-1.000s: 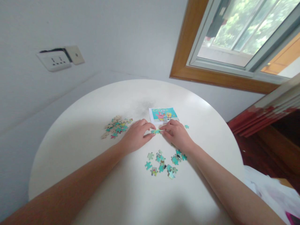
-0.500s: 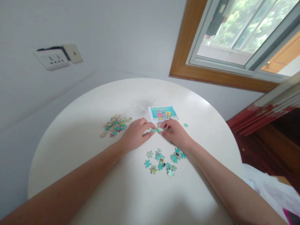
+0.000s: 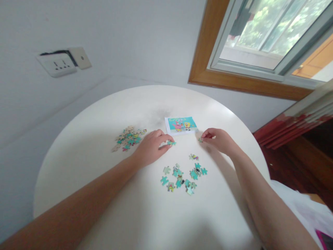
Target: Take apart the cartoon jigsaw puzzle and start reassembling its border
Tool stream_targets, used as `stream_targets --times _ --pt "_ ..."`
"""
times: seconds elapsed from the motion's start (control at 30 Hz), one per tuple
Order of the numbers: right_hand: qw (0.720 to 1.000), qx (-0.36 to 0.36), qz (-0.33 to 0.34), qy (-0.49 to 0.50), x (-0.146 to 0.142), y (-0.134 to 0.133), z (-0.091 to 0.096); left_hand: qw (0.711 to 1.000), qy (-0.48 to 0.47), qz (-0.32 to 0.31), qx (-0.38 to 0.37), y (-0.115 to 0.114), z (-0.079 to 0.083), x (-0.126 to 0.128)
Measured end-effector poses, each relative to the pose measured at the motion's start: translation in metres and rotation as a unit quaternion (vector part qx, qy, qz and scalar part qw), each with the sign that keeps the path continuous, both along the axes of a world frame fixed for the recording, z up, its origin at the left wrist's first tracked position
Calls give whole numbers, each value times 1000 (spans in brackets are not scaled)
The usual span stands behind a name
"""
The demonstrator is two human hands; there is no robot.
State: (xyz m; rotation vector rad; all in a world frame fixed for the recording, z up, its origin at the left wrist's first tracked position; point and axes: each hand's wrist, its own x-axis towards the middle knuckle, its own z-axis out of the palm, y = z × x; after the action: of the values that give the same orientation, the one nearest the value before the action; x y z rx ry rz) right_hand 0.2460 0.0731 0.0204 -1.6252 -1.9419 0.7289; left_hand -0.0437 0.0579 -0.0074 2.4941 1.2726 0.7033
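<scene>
While the left hand (image 3: 152,147) pinches the strip (image 3: 171,143) by its left end, the long axis runs roughly across toward the right hand (image 3: 202,138), well apart. Right one grips a piece (image 3: 200,140), print too blurred to read; strip sits between both, left nearer.

The right hand (image 3: 220,141) has left the short puzzle strip (image 3: 172,142) and swung outward, so it now sits to the right of the picture card (image 3: 181,125) rather than just below it. The left hand (image 3: 149,149) alone now pinches the strip, which shows less length than before. A small piece (image 3: 200,140) (probably from the strip's right end, though too blurred to be sure) is now at the right fingertips. A little cluster of pieces (image 3: 194,157), earlier mostly covered, has come into view.
</scene>
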Motion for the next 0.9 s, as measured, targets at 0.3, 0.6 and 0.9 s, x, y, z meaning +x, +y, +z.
stream_targets --times 0.3,0.6,0.9 --pt "996 10 19 -84 16 4 -5 1000 -1 1 -7 2 -1 -2" --pt "967 -11 247 -61 -9 -36 33 1000 1 8 -9 2 -1 -2" --pt "926 -105 356 -62 -28 -49 30 1000 5 12 -10 1 1 -2"
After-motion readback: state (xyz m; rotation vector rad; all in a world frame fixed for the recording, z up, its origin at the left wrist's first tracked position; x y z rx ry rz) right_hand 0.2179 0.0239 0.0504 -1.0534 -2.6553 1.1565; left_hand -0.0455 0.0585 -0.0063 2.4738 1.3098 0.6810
